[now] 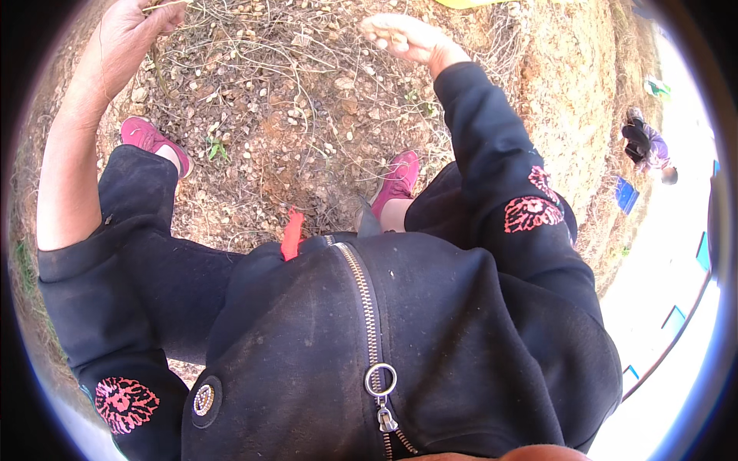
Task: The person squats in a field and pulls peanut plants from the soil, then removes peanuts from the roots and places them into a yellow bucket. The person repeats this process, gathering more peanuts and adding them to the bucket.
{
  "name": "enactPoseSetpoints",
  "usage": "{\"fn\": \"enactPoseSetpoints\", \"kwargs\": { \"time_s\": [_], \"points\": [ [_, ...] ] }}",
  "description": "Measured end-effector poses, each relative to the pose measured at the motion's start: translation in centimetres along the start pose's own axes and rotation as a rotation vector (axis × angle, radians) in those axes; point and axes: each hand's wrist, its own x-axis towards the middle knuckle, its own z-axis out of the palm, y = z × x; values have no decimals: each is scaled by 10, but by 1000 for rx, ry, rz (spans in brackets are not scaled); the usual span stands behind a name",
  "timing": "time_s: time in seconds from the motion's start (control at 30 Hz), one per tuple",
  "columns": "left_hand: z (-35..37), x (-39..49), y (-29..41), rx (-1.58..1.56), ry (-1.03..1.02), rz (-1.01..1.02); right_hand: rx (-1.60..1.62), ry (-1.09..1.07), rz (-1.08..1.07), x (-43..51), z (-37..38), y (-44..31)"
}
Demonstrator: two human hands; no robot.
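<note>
My left hand [135, 26], at the top left and cut by the picture's edge, has its fingers closed around a thin dry stalk [167, 5]. Cupped at the top centre, my right hand [406, 37] holds a few small pale pods [396, 39] that look like peanuts. Both hands are above dry ground [277, 129] strewn with similar pods, brown leaves and plant litter. Dry, tangled vines [242, 49] lie between the hands.
My pink shoes [398, 178] stand apart on the soil. A small green plant [217, 148] grows near the left one. Something yellow [470, 2] shows at the top edge. Far right, another person [648, 141] is near a blue object [625, 195].
</note>
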Motion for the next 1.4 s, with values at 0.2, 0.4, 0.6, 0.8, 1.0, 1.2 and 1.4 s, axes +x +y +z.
{"fn": "enactPoseSetpoints", "kwargs": {
  "time_s": [0.2,0.4,0.6,0.8,1.0,1.2,1.4],
  "points": [
    [2,-4,-9,17,-22,-217,-187,110,171,8,-55,62],
    [3,0,-11,-12,59,-153,-1119,426,304,30,-49,102],
    [1,2,-14,87,-11,-201,-1487,343,85,33,-34,109],
    [10,0,-13,132,47,-67,-347,25,100,13,-31,48],
    [31,-4,19,124,-80,42,-49,-296,-34,5,24,-1],
    [64,-7,50,185,-29,195,-36,-366,-107,-16,105,-30],
    [73,1,61,-213,140,-107,-73,-364,-170,-46,143,-69]
  ]
}}
